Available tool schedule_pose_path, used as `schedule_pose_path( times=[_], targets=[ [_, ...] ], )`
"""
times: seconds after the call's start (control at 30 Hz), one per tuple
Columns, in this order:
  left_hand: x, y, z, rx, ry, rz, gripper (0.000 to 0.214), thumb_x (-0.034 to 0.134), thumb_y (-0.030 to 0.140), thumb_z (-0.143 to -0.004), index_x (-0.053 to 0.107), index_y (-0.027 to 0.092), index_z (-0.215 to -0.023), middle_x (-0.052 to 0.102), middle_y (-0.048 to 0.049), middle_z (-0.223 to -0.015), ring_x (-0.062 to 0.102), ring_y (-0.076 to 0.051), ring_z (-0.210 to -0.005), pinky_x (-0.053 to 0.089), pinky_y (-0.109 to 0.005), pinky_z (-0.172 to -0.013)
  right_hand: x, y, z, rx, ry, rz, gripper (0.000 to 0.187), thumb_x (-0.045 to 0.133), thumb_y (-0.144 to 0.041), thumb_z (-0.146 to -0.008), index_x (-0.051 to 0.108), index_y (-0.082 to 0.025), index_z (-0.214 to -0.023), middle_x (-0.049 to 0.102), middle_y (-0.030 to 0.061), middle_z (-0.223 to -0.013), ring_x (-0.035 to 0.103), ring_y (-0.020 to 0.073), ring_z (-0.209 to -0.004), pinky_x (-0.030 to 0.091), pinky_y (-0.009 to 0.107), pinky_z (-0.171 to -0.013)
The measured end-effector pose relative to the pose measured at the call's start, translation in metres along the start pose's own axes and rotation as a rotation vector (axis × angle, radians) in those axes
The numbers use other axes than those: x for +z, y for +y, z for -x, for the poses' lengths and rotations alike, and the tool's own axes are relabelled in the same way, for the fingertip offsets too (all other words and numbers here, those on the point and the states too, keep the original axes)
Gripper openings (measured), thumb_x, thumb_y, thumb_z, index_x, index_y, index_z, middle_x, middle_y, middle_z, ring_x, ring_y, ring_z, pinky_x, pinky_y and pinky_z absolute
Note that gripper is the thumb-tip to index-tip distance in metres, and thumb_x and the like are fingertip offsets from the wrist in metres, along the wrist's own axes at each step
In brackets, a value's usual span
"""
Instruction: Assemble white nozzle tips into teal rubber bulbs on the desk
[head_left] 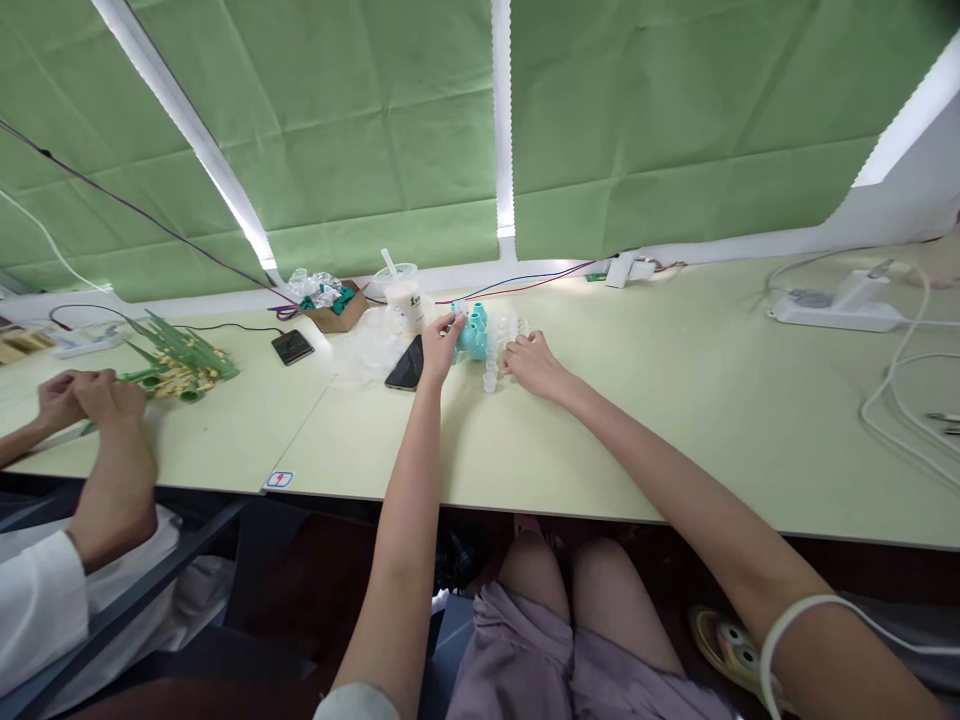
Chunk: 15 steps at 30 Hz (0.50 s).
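Teal plastic pieces with rounded, tube-like ends are clustered on the table before me. My left hand is at their left side, thumb and fingers drawn together; whatever is pinched there is too small to name. A row of translucent white cup-like pieces runs along the right of the teal cluster. Just right of that row, my right hand has its fingers curled in at the small pale pieces, and its grip is hidden.
A dark phone, a clear plastic bag and a drink cup with straw lie left of my hands. Behind stands a cardboard box. Another person's hands work near green stems. A power strip sits right.
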<state>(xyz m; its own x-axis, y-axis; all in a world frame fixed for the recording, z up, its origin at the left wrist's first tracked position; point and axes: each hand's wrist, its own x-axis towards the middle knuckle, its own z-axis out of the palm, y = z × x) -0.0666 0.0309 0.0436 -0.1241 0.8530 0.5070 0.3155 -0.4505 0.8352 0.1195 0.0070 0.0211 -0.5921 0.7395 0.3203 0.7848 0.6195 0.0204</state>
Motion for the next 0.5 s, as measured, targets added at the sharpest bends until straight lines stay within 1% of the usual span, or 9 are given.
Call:
schedule_pose_path(
  times=[0.2,0.37,0.5],
  targets=[
    [-0.003,-0.001,0.0,-0.037,0.029,-0.072,0.03,0.055,0.038,-0.079,0.071,0.014,-0.091,0.068,-0.0027,-0.084,0.05,-0.011,-0.073,0.038,-0.021,-0.067,0.0,-0.004,-0.014,0.034,-0.063,0.087,0.02,0.05,-0.016,-0.084,0.069,-0.018,-0.078,0.066,0.0104,-0.088,0.049,0.0235,-0.089,0.021,0.039,-0.077],
    [-0.004,-0.002,0.0,-0.058,0.035,-0.054,0.031,0.056,0.038,-0.078,0.071,0.014,-0.092,0.066,-0.0027,-0.082,0.049,-0.01,-0.07,0.037,-0.022,-0.067,0.001,-0.005,-0.012,0.017,-0.09,0.099,0.017,0.054,-0.019,-0.082,0.07,-0.018,-0.077,0.067,0.0099,-0.088,0.05,0.0238,-0.09,0.021,0.039,-0.077],
    [-0.004,-0.004,0.0,-0.052,0.014,-0.049,0.031,0.056,0.038,-0.078,0.071,0.014,-0.089,0.066,-0.0028,-0.08,0.05,-0.011,-0.072,0.038,-0.022,-0.068,0.001,-0.003,-0.011,0.039,-0.101,0.078,0.015,0.057,-0.019,-0.08,0.071,-0.02,-0.075,0.067,0.0089,-0.087,0.05,0.0239,-0.09,0.021,0.039,-0.077]
  ],
)
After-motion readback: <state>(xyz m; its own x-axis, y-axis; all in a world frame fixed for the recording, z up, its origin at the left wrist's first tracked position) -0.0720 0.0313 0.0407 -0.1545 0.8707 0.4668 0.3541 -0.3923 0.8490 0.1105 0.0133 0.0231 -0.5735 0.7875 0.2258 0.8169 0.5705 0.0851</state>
